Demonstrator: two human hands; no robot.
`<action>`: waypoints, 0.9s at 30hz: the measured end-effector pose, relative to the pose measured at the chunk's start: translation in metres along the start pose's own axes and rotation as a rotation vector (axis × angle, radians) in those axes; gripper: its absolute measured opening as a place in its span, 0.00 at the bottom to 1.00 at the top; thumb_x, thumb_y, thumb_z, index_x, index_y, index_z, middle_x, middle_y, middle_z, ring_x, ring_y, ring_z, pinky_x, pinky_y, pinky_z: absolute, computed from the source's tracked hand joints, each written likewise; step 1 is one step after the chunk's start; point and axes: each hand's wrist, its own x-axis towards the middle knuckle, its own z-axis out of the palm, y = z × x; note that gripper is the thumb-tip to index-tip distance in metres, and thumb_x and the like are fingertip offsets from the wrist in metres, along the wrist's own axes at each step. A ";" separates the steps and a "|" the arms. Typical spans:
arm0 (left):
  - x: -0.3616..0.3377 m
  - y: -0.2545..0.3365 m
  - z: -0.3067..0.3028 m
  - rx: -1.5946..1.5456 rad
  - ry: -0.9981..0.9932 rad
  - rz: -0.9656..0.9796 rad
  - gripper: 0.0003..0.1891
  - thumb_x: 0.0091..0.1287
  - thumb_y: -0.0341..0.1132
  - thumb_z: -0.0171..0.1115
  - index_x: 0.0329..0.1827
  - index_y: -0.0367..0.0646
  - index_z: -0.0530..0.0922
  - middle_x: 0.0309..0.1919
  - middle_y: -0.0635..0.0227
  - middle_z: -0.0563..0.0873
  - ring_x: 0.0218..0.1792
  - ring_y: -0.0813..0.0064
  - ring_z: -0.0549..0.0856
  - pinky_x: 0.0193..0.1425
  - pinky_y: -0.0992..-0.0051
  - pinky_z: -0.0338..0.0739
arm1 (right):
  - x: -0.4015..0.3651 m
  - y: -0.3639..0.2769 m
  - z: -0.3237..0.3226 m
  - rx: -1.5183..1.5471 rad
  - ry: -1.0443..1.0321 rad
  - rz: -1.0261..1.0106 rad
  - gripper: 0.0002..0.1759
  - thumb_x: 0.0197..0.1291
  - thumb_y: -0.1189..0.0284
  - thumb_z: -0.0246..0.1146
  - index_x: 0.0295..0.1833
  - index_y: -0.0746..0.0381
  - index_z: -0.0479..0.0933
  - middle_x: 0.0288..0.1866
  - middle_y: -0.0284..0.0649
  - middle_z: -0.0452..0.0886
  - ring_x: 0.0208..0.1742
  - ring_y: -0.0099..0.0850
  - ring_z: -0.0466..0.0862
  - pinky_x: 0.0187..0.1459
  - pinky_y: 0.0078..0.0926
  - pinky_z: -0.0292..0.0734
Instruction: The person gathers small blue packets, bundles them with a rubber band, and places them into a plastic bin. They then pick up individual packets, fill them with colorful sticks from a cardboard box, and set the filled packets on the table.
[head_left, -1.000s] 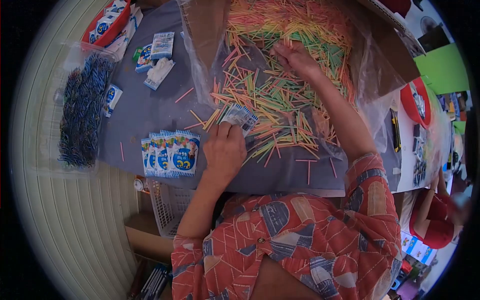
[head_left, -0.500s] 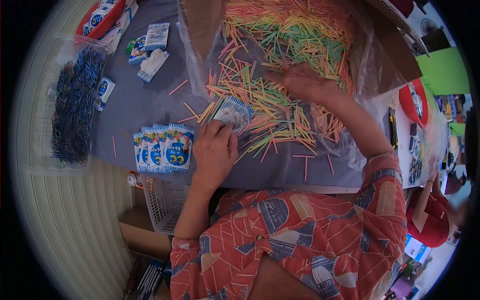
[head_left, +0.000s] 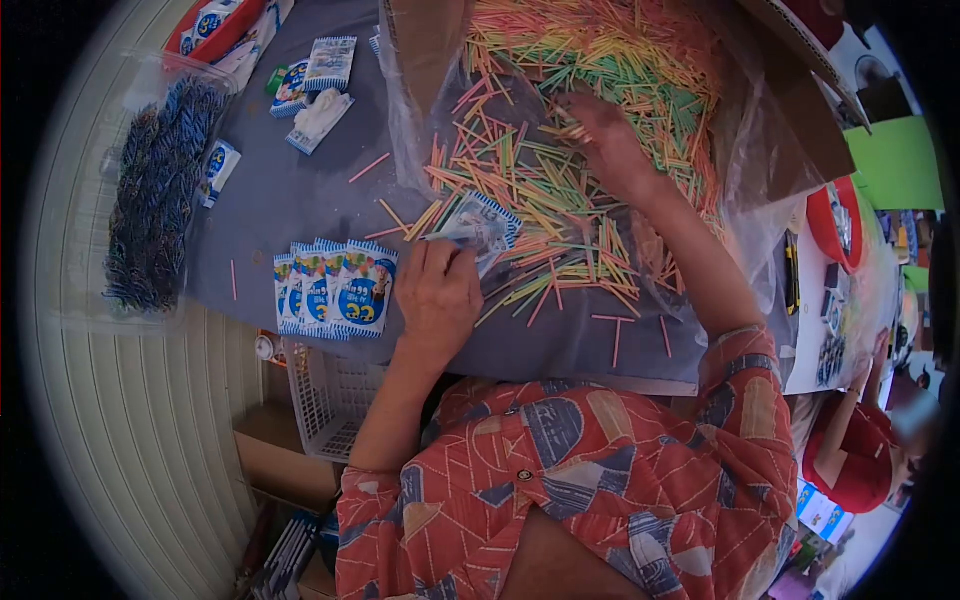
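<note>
My left hand [head_left: 437, 297] is closed on the edge of a small blue-and-white packet [head_left: 484, 224], its striped end pointing away from me. My right hand [head_left: 610, 145] reaches into the heap of thin coloured sticks [head_left: 590, 60], fingers curled, with a few pale sticks [head_left: 570, 130] at the fingertips. More loose pink, yellow and green sticks [head_left: 520, 175] lie between the two hands, some touching the packet. Beside my left hand, several printed blue-and-white packets [head_left: 335, 287] overlap in a row.
A cardboard box [head_left: 800, 130] with a clear plastic liner [head_left: 750, 195] surrounds the heap. At the left stands a clear tray [head_left: 85, 290] of dark twisted strands [head_left: 165, 195]. A red bowl [head_left: 225, 30] holds packets. Below the table edge is a white basket [head_left: 325, 400]. A person in red [head_left: 850, 450] is at the right.
My right hand has moved slightly up and away over the heap, and sticks now show at its fingertips. My left hand keeps hold of the packet. The whole view has shifted slightly.
</note>
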 end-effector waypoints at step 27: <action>0.005 -0.007 -0.004 -0.226 -0.108 -0.184 0.06 0.53 0.20 0.69 0.34 0.36 0.84 0.31 0.62 0.84 0.35 0.64 0.85 0.37 0.70 0.79 | 0.009 -0.061 -0.039 2.031 0.013 0.665 0.30 0.78 0.48 0.43 0.51 0.64 0.77 0.29 0.43 0.82 0.45 0.44 0.87 0.59 0.48 0.78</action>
